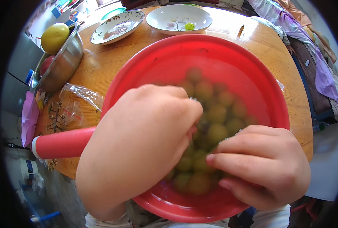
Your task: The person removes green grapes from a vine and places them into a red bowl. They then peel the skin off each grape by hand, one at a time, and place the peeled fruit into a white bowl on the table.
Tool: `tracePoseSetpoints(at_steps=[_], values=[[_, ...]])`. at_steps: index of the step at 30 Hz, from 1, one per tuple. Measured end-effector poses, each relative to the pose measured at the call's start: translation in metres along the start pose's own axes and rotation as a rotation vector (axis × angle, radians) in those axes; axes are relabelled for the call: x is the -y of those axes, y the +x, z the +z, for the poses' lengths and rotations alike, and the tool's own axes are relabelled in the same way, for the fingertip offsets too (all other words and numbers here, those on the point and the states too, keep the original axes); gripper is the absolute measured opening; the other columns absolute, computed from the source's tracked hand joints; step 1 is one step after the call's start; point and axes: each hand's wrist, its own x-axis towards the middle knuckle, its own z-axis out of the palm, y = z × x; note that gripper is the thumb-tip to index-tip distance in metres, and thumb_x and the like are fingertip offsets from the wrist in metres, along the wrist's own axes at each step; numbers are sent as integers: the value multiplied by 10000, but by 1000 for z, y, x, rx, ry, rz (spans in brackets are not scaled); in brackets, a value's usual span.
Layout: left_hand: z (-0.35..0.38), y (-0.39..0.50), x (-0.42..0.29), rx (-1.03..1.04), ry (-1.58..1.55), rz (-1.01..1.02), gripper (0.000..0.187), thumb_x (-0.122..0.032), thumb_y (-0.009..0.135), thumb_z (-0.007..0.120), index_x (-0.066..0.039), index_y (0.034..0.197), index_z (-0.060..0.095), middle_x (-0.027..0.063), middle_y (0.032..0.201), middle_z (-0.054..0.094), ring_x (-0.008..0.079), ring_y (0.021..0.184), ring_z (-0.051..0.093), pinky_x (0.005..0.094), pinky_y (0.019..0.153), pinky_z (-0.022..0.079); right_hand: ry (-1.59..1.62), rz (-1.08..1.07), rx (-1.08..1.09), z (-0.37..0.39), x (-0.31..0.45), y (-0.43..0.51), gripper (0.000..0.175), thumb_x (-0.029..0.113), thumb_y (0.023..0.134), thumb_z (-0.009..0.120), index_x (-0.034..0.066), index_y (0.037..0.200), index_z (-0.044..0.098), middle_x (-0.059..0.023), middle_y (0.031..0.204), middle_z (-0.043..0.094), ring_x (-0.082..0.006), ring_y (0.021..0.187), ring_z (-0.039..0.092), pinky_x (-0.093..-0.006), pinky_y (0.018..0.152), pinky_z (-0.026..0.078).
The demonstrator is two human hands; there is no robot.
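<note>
A red plastic basin (266, 85) sits before me on the wooden table. Several round greenish-brown grapes (217, 131) lie in it under water. Over the middle of the basin, my left hand (169, 105) is curled with its fingers turned down; whatever they may hold is hidden behind the hand. My right hand (260, 162) reaches in from the right rim with bent fingers. Its fingertips are at the grapes near the water's surface, and I cannot see whether it grips one.
Two patterned dishes, a smaller dish (112, 35) and a larger white dish (169, 18) with one green grape (189, 26), stand behind. A steel bowl (62, 68) holds fruit at left. Clear plastic wrap (83, 92), a bare stem (55, 116) and a red handle (66, 144) lie left.
</note>
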Motion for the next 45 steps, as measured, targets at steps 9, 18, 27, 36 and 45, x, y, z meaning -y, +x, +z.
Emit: tracePoseSetpoints(at_steps=[9, 18, 27, 36, 45], values=[[-2, 1, 0, -98, -16, -44, 93, -7, 705, 673, 17, 782, 628, 139, 770, 619, 313, 705, 618, 368, 629, 491, -145, 167, 425, -13, 27, 28, 326, 113, 731, 730, 145, 1054, 695, -103, 952, 571, -279, 823, 606, -367, 712, 517], [-3, 0, -3, -112, 11, -33, 73, -75, 732, 658, -14, 771, 651, 128, 775, 627, 325, 714, 614, 392, 643, 494, -50, 106, 43, -8, 15, 21, 431, 85, 641, 769, 7, 1046, 641, -154, 978, 644, -308, 812, 650, -382, 702, 536], [-6, -1, -4, -113, -36, -52, 109, -101, 723, 678, -11, 781, 656, 124, 784, 638, 322, 724, 624, 383, 649, 497, 114, -2, -311, 1, 18, 23, 433, -45, 508, 766, 70, 884, 586, -108, 843, 588, -223, 661, 571, -290, 584, 467], [-6, 0, -7, -106, 1, -49, 102, -77, 715, 678, -4, 783, 656, 129, 777, 633, 326, 701, 624, 380, 621, 495, 173, -60, -270, -1, 16, 14, 389, -57, 574, 773, 77, 873, 564, -112, 848, 565, -218, 640, 531, -282, 569, 446], [-5, 0, -5, -107, 0, -41, 107, -84, 710, 698, -19, 780, 651, 120, 771, 628, 317, 697, 626, 380, 613, 498, 185, -117, -220, -1, 13, 17, 371, 121, 759, 781, -30, 1066, 638, -154, 904, 634, -286, 716, 636, -321, 625, 522]])
